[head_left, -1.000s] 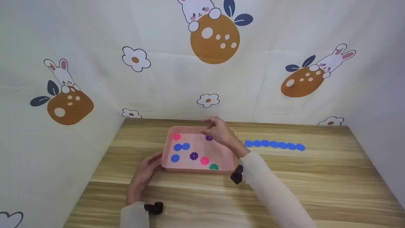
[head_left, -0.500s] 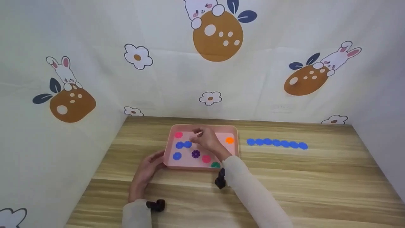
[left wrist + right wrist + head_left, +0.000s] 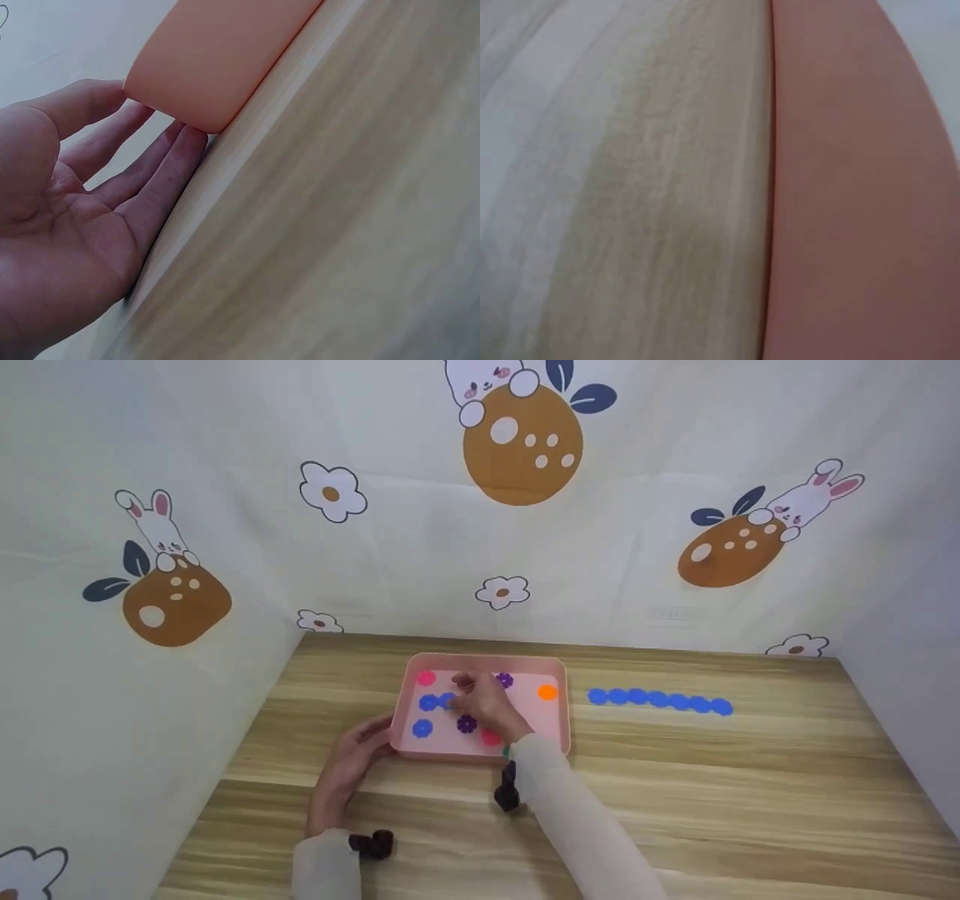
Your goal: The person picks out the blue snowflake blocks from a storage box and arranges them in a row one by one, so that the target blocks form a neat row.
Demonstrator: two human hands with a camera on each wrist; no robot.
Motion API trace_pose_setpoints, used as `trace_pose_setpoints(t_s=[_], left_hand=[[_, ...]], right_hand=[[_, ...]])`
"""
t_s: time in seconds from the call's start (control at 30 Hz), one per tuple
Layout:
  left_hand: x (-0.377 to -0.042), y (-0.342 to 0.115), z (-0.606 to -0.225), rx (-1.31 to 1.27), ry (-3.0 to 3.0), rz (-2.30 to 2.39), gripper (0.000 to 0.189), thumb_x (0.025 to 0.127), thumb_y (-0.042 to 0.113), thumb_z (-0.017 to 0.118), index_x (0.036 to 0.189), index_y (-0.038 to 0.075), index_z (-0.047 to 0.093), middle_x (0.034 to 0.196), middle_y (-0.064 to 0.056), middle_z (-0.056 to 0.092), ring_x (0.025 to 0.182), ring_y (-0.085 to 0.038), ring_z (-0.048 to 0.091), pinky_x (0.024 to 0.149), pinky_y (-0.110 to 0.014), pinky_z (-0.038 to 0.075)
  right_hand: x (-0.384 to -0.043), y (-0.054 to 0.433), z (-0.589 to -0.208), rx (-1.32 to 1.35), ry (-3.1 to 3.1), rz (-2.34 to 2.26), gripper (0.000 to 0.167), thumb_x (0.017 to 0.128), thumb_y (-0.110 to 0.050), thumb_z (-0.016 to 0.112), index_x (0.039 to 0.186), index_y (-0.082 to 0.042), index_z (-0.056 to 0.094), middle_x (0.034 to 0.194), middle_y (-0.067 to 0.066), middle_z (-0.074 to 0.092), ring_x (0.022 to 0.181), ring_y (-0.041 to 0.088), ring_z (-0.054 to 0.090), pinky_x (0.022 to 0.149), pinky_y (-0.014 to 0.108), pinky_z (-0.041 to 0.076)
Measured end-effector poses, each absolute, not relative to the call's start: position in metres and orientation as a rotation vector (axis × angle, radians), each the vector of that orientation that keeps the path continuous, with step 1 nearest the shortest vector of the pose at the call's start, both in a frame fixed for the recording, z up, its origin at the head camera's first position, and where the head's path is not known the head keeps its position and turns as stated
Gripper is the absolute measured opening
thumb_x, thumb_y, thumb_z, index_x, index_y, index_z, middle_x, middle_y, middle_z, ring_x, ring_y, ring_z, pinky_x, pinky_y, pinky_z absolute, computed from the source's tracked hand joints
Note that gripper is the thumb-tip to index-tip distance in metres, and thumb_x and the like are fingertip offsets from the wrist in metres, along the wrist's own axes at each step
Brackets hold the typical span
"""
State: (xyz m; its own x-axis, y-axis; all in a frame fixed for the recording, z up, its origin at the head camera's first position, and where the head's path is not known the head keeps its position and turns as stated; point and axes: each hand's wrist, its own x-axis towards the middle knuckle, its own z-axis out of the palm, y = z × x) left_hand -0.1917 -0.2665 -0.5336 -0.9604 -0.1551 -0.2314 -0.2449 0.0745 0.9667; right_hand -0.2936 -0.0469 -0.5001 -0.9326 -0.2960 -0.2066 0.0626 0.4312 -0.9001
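A shallow pink tray (image 3: 442,753) lies on the table, with flower-shaped plastic discs in it. My left hand (image 3: 352,761) rests against its left side; in the left wrist view, the thumb and fingertips of that hand (image 3: 82,187) touch the tray's corner (image 3: 217,67). Inside the tray, my right hand (image 3: 484,703) reaches over a pair of joined blue discs (image 3: 429,703). Its thumb is at the right-hand disc and partly covers it, while thumb and index finger look apart. The right wrist view has only the tray's outer wall (image 3: 847,187) and wood, no hand.
A row of several joined blue discs (image 3: 658,700) lies on the wooden table (image 3: 712,795), right of the tray. Loose in the tray are a blue disc (image 3: 422,728), pink ones, purple ones, an orange disc (image 3: 547,692) and a partly hidden green one. Patterned cloth walls surround the table.
My right hand has moved left across the tray, from near its back right part down to the joined blue discs, uncovering the orange disc. My left hand stays at the tray's side.
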Motion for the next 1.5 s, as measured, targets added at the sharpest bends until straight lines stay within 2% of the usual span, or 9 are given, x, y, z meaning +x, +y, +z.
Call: trace_pose_setpoints(t_s=[0.27,0.53,0.77,1.03,1.2,1.4,1.5], left_hand=[[-0.194,-0.267,-0.535,-0.444,2.242,2.037,0.044,0.099,0.021,0.064,0.141,0.013,0.057,0.147,-0.012,0.056,0.128,-0.026,0.061,0.107,-0.036,0.053],[-0.193,-0.267,-0.535,-0.418,2.241,2.053,0.044,0.099,0.020,0.062,0.142,0.012,0.056,0.148,-0.013,0.055,0.130,-0.027,0.059,0.108,-0.036,0.053],[-0.192,-0.269,-0.535,-0.401,2.250,2.067,0.043,0.099,0.016,0.062,0.141,0.006,0.056,0.147,-0.017,0.055,0.129,-0.026,0.059,0.104,-0.031,0.055],[-0.193,-0.268,-0.533,-0.418,2.263,2.012,0.044,0.099,0.023,0.064,0.142,0.014,0.057,0.148,-0.010,0.056,0.131,-0.025,0.059,0.108,-0.035,0.052],[-0.192,-0.267,-0.532,-0.408,2.254,2.030,0.043,0.099,0.020,0.063,0.141,0.012,0.057,0.148,-0.012,0.055,0.130,-0.026,0.059,0.106,-0.033,0.053],[-0.193,-0.267,-0.532,-0.399,2.258,2.041,0.043,0.099,0.020,0.063,0.141,0.010,0.057,0.147,-0.014,0.055,0.131,-0.027,0.059,0.108,-0.035,0.053],[-0.193,-0.268,-0.533,-0.405,2.259,2.040,0.044,0.099,0.020,0.063,0.141,0.010,0.057,0.147,-0.014,0.056,0.130,-0.027,0.059,0.107,-0.034,0.053]], right_hand=[[-0.295,-0.051,-0.504,-0.221,2.416,-1.396,0.043,0.089,-0.011,0.076,0.130,-0.011,0.066,0.123,0.005,0.067,0.104,0.021,0.061,0.107,0.037,0.054],[-0.298,-0.056,-0.510,-0.290,2.471,-1.337,0.039,0.088,-0.011,0.077,0.125,-0.009,0.069,0.125,0.007,0.067,0.111,0.023,0.060,0.110,0.041,0.051],[-0.297,-0.059,-0.511,-0.329,2.508,-1.322,0.036,0.087,-0.011,0.078,0.122,-0.008,0.071,0.121,0.005,0.069,0.113,0.022,0.061,0.108,0.038,0.052],[-0.300,-0.059,-0.507,-0.319,2.534,-1.272,0.032,0.088,-0.014,0.077,0.119,-0.009,0.070,0.119,0.006,0.067,0.102,0.019,0.060,0.098,0.033,0.058],[-0.300,-0.060,-0.507,-0.309,2.512,-1.256,0.032,0.089,-0.013,0.076,0.120,-0.010,0.070,0.116,0.005,0.069,0.097,0.019,0.062,0.090,0.030,0.060],[-0.303,-0.064,-0.508,-0.377,2.537,-1.204,0.040,0.089,-0.011,0.076,0.128,-0.007,0.068,0.122,0.006,0.069,0.103,0.017,0.061,0.099,0.032,0.057],[-0.304,-0.065,-0.509,-0.381,2.540,-1.196,0.042,0.088,-0.011,0.076,0.130,-0.006,0.066,0.120,0.007,0.070,0.101,0.017,0.062,0.097,0.032,0.058]])
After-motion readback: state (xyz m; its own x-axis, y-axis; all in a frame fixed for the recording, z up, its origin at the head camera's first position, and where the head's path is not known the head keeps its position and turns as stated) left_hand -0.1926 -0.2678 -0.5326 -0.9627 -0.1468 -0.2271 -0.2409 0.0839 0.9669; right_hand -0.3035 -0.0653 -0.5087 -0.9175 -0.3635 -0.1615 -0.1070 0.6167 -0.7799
